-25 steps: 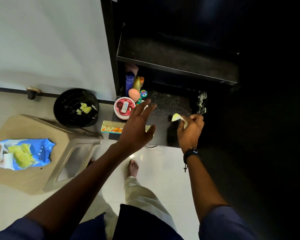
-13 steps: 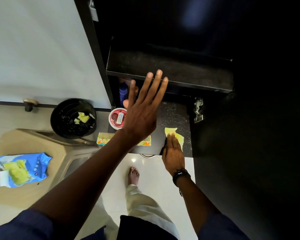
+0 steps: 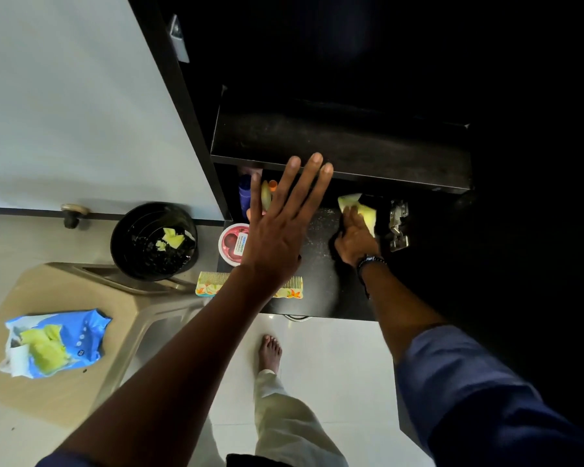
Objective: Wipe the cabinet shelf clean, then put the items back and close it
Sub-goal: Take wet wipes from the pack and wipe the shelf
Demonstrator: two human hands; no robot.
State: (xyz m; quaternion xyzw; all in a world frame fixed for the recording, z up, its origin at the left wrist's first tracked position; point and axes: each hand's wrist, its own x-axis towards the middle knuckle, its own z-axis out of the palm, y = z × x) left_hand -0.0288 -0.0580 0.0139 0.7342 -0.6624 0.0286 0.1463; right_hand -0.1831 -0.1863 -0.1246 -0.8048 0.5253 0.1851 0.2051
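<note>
The black lower cabinet shelf (image 3: 317,264) is speckled with dust. My right hand (image 3: 354,241) presses a yellow wipe (image 3: 358,205) flat onto its far right part, near a metal hinge (image 3: 398,224). My left hand (image 3: 280,227) hovers above the shelf with fingers spread and nothing in it, its fingertips near the front edge of the upper shelf (image 3: 351,146). At the shelf's left stand a round pink-lidded tub (image 3: 234,243), several bottles (image 3: 250,193) behind it, and a yellow floral comb (image 3: 292,291) along the front edge, partly under my arm.
A black bin (image 3: 139,251) with used yellow wipes stands on the floor left of the cabinet. A beige plastic stool (image 3: 64,392) carries a blue wipe pack (image 3: 54,342). My bare foot (image 3: 270,352) rests on the white tiles below the shelf. The cabinet's right side is dark.
My right hand slid the wipe from the shelf's front toward the back right corner. My left hand rose from near the tub, spread open, and stays raised.
</note>
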